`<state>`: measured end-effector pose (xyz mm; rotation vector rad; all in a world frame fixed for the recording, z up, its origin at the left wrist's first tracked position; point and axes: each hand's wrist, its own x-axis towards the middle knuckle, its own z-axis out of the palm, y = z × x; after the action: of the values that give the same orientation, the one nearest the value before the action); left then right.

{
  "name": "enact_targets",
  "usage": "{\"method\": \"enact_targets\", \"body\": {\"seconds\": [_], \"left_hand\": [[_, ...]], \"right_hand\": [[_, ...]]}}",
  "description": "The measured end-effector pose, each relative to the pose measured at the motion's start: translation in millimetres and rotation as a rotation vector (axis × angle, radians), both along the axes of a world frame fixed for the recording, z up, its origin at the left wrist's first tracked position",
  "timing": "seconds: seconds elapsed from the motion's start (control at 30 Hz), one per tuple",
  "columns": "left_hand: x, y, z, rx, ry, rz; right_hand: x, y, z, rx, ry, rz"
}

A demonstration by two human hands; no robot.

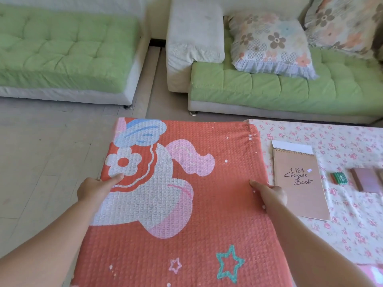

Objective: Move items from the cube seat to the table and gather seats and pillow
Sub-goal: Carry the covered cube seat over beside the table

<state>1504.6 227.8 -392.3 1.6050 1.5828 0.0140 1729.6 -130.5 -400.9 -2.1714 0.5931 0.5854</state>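
An orange cube seat (pixel 223 206) with a cartoon print and stars fills the lower middle of the head view. My left hand (pixel 94 188) grips its left edge, thumb on top. My right hand (pixel 271 195) grips its right edge the same way. To the right stands the table under a floral cloth (pixel 348 230). On it lie a brown "Croquis Book" sketchbook (pixel 300 195), a small green box (pixel 338 177) and a dark brown flat item (pixel 365 180). A floral pillow (pixel 269 44) rests on the right green sofa.
A green sofa (pixel 62 54) stands at the back left and another (pixel 290 90) at the back right, with a second floral cushion (pixel 344 23) in its corner. Tiled floor (pixel 41 162) lies to the left of the seat. Something pink (pixel 373 274) shows at the bottom right.
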Motion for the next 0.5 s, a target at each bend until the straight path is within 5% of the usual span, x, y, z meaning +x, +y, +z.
{"method": "enact_targets", "body": {"seconds": [0.5], "left_hand": [[108, 51, -122, -0.074, 0.092, -0.007]], "right_hand": [[99, 42, -124, -0.057, 0.14, 0.042]]}}
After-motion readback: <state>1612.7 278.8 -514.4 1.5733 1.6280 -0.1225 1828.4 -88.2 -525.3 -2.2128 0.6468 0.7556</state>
